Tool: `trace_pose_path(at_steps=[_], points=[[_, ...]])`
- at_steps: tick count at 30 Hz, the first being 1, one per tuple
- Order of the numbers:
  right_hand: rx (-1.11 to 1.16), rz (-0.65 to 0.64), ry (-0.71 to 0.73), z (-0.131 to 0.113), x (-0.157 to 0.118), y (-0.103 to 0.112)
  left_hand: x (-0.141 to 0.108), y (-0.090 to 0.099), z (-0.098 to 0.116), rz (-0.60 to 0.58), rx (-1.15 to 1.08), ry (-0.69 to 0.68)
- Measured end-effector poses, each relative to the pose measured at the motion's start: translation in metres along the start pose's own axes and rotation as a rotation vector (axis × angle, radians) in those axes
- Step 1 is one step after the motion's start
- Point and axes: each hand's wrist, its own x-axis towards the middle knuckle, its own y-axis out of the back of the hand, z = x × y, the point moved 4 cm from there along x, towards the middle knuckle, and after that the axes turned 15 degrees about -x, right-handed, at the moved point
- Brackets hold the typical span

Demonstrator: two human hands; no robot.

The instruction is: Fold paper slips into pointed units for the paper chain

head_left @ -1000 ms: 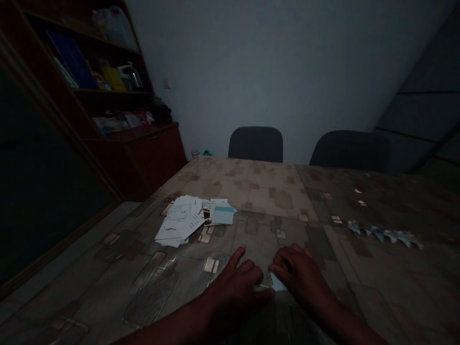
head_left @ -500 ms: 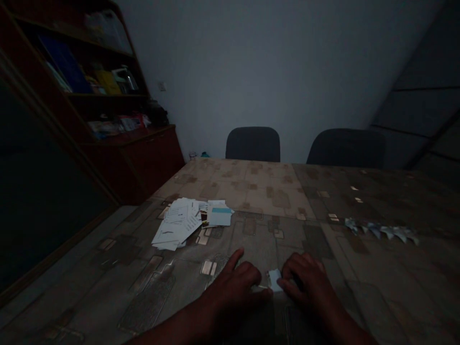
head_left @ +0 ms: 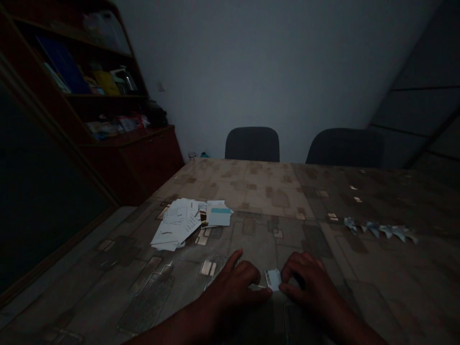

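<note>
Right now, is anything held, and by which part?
Seemingly, the right hand holds a small paper by its right edge; it's unclear for the left hand.

The left hand extends one finger forward, another toward the right hand, whose fingers curl.

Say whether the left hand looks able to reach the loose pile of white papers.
Probably yes: the pile lies ahead of the left hand, with only brown patterned tabletop visible between them.
</note>
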Motion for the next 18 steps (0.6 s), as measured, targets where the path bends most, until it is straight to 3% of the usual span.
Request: trace_pose_path(at_steps=[5,11,18], points=[[0.017,0.036,0.153,-0.002,-0.003,0.007,0.001,0.008,0.008,-0.04,0.024,-0.071],[-0.075,0.073,0.273,-0.008,0.0,0.008,-0.003,0.002,0.004,-0.022,0.026,-0.082],[-0.015,0.045,0.302,-0.007,0.002,0.01,0.008,0.008,0.01,0.109,0.078,-0.143]])
